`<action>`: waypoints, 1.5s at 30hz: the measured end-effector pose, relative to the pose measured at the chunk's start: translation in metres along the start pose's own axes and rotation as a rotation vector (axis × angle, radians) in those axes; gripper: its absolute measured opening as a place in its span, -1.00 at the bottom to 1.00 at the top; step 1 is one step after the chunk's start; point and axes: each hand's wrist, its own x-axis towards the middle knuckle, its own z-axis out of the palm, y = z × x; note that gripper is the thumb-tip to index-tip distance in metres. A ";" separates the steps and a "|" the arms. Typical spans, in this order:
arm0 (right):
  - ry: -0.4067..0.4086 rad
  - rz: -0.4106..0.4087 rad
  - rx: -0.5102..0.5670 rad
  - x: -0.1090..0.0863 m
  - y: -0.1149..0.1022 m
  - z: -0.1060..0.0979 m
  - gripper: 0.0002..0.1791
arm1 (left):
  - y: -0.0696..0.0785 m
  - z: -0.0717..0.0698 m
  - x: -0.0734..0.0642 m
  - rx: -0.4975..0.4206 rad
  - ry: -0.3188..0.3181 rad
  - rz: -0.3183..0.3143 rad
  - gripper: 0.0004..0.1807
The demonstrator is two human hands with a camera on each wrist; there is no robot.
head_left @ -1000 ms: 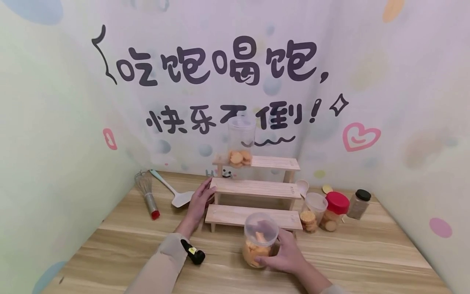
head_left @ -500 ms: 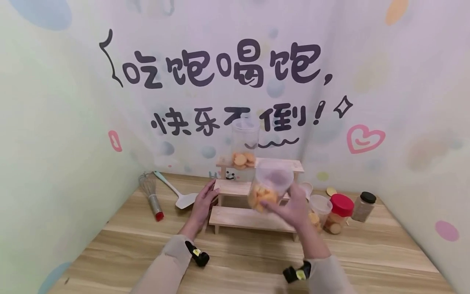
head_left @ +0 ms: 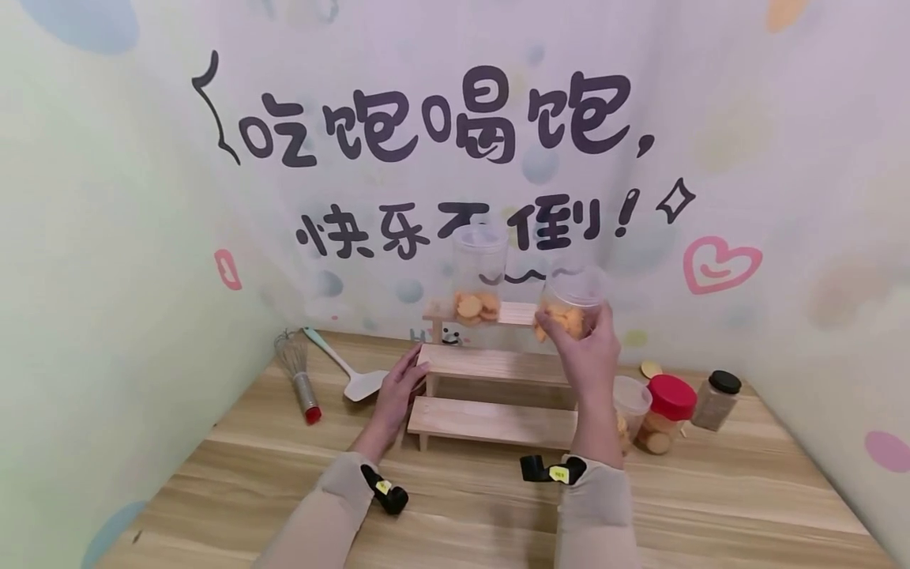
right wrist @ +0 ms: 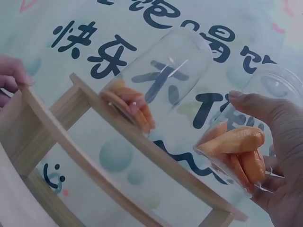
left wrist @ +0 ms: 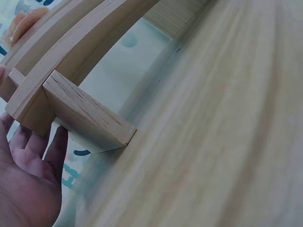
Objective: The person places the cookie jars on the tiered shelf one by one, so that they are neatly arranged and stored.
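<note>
One clear cylindrical plastic jar of orange snacks — its side clasped by the right hand — sits near the top of the pale wooden three-step stand; left hand grips its left end.

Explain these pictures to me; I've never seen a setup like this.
There is no machine, just a person's two bare hands. The wide picture comes from a camera worn on the head; the other two come from the left wrist camera and right wrist camera. The left hand grips one end of a stepped wooden rack. The right hand holds a jar of orange snacks near the top step, where a jar of round biscuits stands. On the table, a whisk and spatula lie left; a red-lidded jar and black-lidded jar stand right.
</note>
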 end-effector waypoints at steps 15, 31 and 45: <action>-0.054 0.040 -0.077 -0.004 0.010 0.008 -0.13 | 0.004 -0.003 -0.001 -0.012 -0.011 -0.010 -0.29; -0.057 0.049 -0.090 0.000 0.010 0.003 -0.08 | 0.005 0.002 0.001 -0.063 -0.001 -0.052 -0.25; -0.080 0.072 -0.074 -0.001 0.008 0.005 -0.08 | 0.005 0.002 0.003 -0.166 0.033 -0.066 -0.26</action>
